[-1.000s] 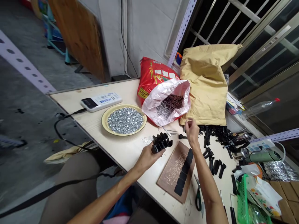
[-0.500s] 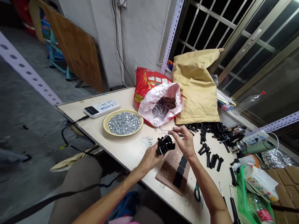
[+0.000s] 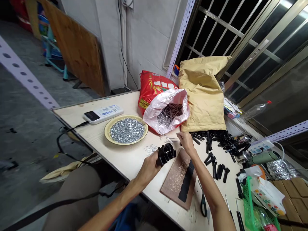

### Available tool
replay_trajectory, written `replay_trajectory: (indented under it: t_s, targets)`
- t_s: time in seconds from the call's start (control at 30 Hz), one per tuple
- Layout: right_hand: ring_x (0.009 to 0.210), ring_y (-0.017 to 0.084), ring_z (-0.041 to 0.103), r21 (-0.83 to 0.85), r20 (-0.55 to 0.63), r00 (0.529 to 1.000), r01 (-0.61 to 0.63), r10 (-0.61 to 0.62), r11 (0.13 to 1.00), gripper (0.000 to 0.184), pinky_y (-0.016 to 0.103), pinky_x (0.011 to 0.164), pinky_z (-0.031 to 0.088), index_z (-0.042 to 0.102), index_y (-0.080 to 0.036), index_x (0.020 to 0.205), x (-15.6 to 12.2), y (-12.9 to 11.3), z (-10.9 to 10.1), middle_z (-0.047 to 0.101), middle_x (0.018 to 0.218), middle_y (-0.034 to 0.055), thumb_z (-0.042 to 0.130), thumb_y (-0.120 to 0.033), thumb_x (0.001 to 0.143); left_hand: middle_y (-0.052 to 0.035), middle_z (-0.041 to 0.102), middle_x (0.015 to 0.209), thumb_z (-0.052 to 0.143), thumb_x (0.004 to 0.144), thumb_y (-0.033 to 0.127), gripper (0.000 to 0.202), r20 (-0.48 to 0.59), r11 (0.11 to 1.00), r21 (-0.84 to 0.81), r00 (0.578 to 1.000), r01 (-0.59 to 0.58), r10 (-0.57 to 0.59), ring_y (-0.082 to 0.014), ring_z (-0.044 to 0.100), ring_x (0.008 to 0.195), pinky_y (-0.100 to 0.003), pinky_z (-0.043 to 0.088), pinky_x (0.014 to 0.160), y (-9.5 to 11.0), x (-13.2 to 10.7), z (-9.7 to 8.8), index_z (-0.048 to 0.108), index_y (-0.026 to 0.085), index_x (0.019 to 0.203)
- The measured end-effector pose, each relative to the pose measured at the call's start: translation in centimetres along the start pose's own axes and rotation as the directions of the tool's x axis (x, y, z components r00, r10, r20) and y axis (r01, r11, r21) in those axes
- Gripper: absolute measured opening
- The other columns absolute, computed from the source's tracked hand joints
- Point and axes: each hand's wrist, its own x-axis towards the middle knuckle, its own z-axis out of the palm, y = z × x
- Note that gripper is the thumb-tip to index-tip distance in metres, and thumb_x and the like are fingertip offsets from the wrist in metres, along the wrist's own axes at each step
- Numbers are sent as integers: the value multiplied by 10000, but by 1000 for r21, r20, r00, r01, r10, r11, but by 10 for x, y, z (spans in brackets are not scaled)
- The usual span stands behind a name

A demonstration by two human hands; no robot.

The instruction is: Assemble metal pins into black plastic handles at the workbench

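My left hand (image 3: 147,168) grips a cluster of small black plastic parts (image 3: 166,154) above the table's front side. Just right of and beyond it, my right hand (image 3: 186,143) has its fingers drawn together beside several loose thin metal rods (image 3: 170,140), like nails or screws. Whatever those fingertips hold is too small to make out. Behind the hands, an open red bag (image 3: 154,84) with a white lining holds many silver and brown rods (image 3: 170,114). Below them lies a brown board (image 3: 167,189) bearing a row of flat black pieces (image 3: 186,183).
A yellow plate (image 3: 107,136) of small metal pieces stands left, near a power bank (image 3: 103,114). Loose clear bits (image 3: 151,149) lie closer in. Scissors (image 3: 203,205), a black parts pile (image 3: 216,138), a yellow sack (image 3: 204,96) and a green basket (image 3: 247,199) occupy the right.
My right hand has drawn away from the black parts toward the loose rods; the rod it held upright over them no longer shows. My left hand has shifted slightly left and down with the parts.
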Motion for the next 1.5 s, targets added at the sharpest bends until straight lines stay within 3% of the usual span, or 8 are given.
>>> replay_trajectory:
  t_s: [0.2, 0.43, 0.57, 0.7, 1.17, 1.27, 1.4, 1.5]
  targets:
    - [911, 191, 577, -110, 139, 990, 22, -7, 994, 160, 256, 803, 391, 688, -141, 762, 29, -8, 42, 665, 883, 109, 540, -120, 821, -9, 642, 674, 530, 639, 184, 64, -9, 993, -72, 996, 91, -92, -193, 630, 664, -265, 482, 614, -7, 10, 3, 547, 209, 695]
    - [741, 150, 604, 119, -46, 998, -43, 49, 992, 393, 256, 715, 457, 485, -169, 1229, 3, 4, 3, 637, 832, 31, 386, -105, 855, -11, 643, 589, 628, 575, 341, 198, 74, 895, -212, 920, 392, -385, -201, 605, 584, -283, 452, 540, -14, 21, 0, 579, 176, 673]
    - [596, 131, 600, 780, -252, 964, 151, 84, 608, 357, 266, 635, 501, 435, -204, 1208, -36, -13, -27, 631, 722, -17, 482, -293, 866, -22, 653, 587, 613, 570, 335, 178, 153, 877, -239, 908, 417, -390, -205, 619, 609, -287, 456, 564, -7, 20, 6, 587, 174, 640]
    - [669, 145, 646, 898, -299, 952, 256, 69, 358, 226, 295, 716, 516, 515, -219, 1013, -64, -40, -42, 665, 694, -7, 573, -348, 837, 26, 576, 527, 599, 545, 267, 124, 162, 889, -169, 901, 426, -402, -172, 566, 559, -258, 407, 515, 6, 17, 16, 569, 177, 625]
    - [1122, 225, 531, 765, -396, 917, 302, 47, 569, 312, 391, 966, 412, 660, -241, 1038, -78, -38, -28, 628, 1124, 74, 598, -449, 816, -10, 629, 575, 638, 544, 321, 193, 156, 880, -250, 913, 405, -376, -180, 576, 578, -272, 415, 529, 13, 16, 13, 597, 159, 639]
    - [1090, 239, 546, 893, -178, 961, 69, 209, 445, 475, 399, 926, 434, 638, -203, 1078, -79, -26, -15, 622, 1123, 98, 569, -575, 791, -57, 681, 658, 654, 573, 415, 303, 181, 833, -376, 913, 407, -365, -214, 637, 666, -292, 464, 593, 13, 18, 9, 626, 145, 710]
    - [902, 229, 608, 963, 235, 971, -227, -44, 148, 608, 376, 809, 487, 675, -150, 897, -80, -29, 15, 677, 882, 94, 532, -715, 723, -69, 687, 685, 688, 547, 495, 414, 212, 828, -406, 921, 387, -326, -251, 660, 711, -315, 493, 608, 5, 21, 13, 633, 146, 764]
    - [885, 230, 611, 961, 269, 960, -272, -85, -39, 614, 362, 771, 502, 664, -157, 920, -77, -43, 33, 678, 878, 89, 564, -718, 694, -79, 677, 695, 659, 566, 562, 434, 121, 856, -354, 926, 377, -358, -272, 656, 746, -333, 503, 622, -3, 25, 20, 614, 152, 701]
